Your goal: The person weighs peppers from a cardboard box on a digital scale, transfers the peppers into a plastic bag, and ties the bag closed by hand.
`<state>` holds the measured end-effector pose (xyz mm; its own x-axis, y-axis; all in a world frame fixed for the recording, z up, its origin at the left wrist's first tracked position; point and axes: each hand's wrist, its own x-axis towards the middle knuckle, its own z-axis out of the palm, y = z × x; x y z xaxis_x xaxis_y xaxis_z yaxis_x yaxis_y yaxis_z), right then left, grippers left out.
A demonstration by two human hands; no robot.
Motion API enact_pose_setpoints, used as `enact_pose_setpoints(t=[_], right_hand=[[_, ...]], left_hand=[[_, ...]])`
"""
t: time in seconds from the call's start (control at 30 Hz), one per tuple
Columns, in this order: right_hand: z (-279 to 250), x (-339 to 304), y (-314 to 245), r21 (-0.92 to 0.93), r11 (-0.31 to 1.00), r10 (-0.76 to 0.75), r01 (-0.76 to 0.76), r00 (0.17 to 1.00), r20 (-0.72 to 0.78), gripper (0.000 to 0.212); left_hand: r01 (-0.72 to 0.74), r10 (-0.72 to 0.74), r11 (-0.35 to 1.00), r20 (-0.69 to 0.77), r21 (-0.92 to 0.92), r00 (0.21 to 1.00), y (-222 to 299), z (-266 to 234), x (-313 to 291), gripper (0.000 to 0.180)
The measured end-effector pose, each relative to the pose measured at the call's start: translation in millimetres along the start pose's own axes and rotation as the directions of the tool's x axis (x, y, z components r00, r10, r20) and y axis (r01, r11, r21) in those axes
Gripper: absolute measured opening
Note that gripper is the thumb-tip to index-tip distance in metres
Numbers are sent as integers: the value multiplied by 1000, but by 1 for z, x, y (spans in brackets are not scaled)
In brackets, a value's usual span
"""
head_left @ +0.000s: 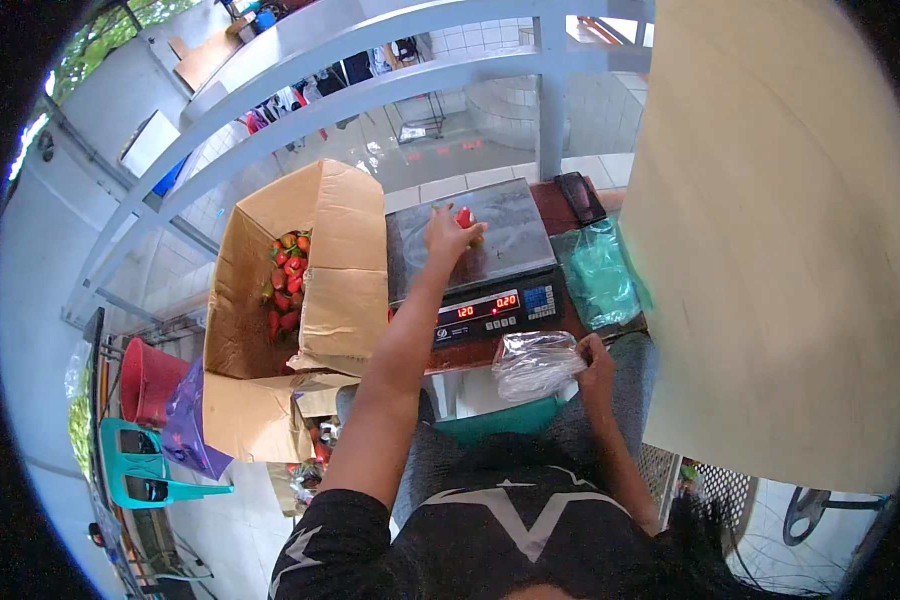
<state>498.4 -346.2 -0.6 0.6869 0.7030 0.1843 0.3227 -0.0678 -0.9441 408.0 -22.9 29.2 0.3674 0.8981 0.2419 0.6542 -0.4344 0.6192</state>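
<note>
My left hand [450, 236] reaches over the metal plate of a digital scale [518, 238], its fingers closed round a small red pepper [464, 217]. The hand partly hides the pepper, so I cannot tell whether it touches the plate. Red digits glow on the scale's front panel. Close to my lap, my right hand [597, 374] grips the edge of a stack of clear plastic bags [536, 366]. Left of the scale stands an open cardboard box [346, 270], with several red peppers [289, 275] inside, some tinged green.
Green plastic bags [600, 275] and a dark phone [580, 198] lie right of the scale. A large pale board [770, 240] rises on the right. Grey railings [370, 80] run behind. At left are a red bucket [152, 380] and a teal plastic stool [135, 465].
</note>
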Motion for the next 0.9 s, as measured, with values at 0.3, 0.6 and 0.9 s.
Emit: enact_pose_setpoints(t=[0.3, 0.6, 0.9], right_hand=[[-2, 4, -17, -24, 999, -26, 25, 999, -41, 13], [0, 3, -6, -64, 996, -57, 55, 998, -37, 13], [-9, -2, 1, -167, 986, 22, -16, 999, 32, 16]], left_hand=[[-25, 42, 980, -79, 195, 996, 7, 25, -22, 68], [-289, 238, 916, -202, -278, 950, 6, -39, -18, 47], [-141, 61, 975, -407, -170, 912, -121, -287, -14, 25]])
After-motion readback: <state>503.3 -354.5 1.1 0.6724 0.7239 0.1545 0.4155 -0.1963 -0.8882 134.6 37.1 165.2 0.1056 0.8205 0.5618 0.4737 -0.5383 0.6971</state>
